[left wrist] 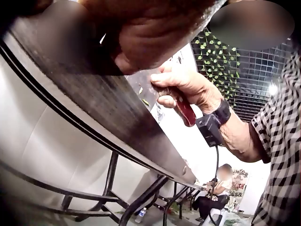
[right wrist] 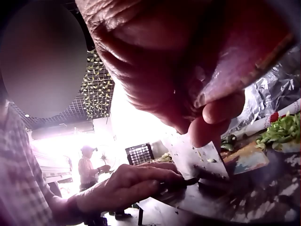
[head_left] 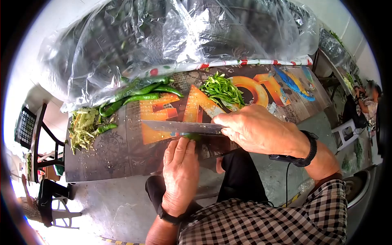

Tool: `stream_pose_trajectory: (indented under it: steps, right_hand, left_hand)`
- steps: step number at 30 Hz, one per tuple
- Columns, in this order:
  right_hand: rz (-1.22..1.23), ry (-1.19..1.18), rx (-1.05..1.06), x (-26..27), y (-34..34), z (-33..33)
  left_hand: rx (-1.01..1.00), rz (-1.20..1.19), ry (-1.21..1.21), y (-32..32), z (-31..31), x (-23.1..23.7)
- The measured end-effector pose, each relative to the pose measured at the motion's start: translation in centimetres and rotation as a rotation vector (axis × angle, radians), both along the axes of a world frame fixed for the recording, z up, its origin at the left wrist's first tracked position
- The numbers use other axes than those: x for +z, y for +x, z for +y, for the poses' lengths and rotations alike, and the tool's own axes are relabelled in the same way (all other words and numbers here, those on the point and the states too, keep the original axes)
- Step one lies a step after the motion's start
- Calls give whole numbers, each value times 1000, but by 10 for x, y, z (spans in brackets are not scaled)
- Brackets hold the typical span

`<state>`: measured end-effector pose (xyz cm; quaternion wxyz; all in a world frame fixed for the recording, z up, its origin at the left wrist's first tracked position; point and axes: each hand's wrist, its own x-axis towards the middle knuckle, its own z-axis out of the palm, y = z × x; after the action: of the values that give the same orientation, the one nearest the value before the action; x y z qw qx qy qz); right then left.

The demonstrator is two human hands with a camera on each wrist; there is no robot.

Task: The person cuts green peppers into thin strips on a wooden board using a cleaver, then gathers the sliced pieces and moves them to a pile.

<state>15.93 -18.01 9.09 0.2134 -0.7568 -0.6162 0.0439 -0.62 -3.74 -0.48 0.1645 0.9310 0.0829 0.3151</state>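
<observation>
My right hand (head_left: pixel 255 126) grips the dark red handle (left wrist: pixel 185 110) of a broad knife (head_left: pixel 179 125), whose blade points left over the table. Under the tips of my left hand (head_left: pixel 181 171) lies a green chili pepper (head_left: pixel 192 136), close beside the blade. The left fingers are laid nearly straight along it and press it down; most of the pepper is hidden by them. Small bits cling to the blade in the right wrist view. Beyond the knife is a heap of sliced green pepper (head_left: pixel 222 90). Whole long green peppers (head_left: pixel 141 98) lie at the back left.
A pile of pale pepper cores and scraps (head_left: pixel 83 130) sits at the left end of the patterned table (head_left: pixel 110 163). Clear plastic sheeting (head_left: pixel 171 36) covers a large bulk along the back edge. Another person (head_left: pixel 369 100) sits at the far right, near a white stool (head_left: pixel 346 132).
</observation>
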Motion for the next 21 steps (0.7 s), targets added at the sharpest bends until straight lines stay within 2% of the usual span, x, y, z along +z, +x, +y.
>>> stream_pose_trajectory:
  steps: [5,8,11,14,21]
  right_hand:
    - [13,-118,28,13,-2,10]
    - [48,-112,98,10,0,27]
    - [-5,-134,73,10,-2,32]
    - [84,-70,24,5,-3,26]
    - [48,69,-38,-3,3,10]
  left_hand:
    - [-22,4,-31,0,3,1]
    - [-22,-9,-31,1,3,0]
    - [-26,-32,-49,1,2,1]
    - [-35,-33,-68,2,2,3]
    - [-47,-49,-29,1,3,0]
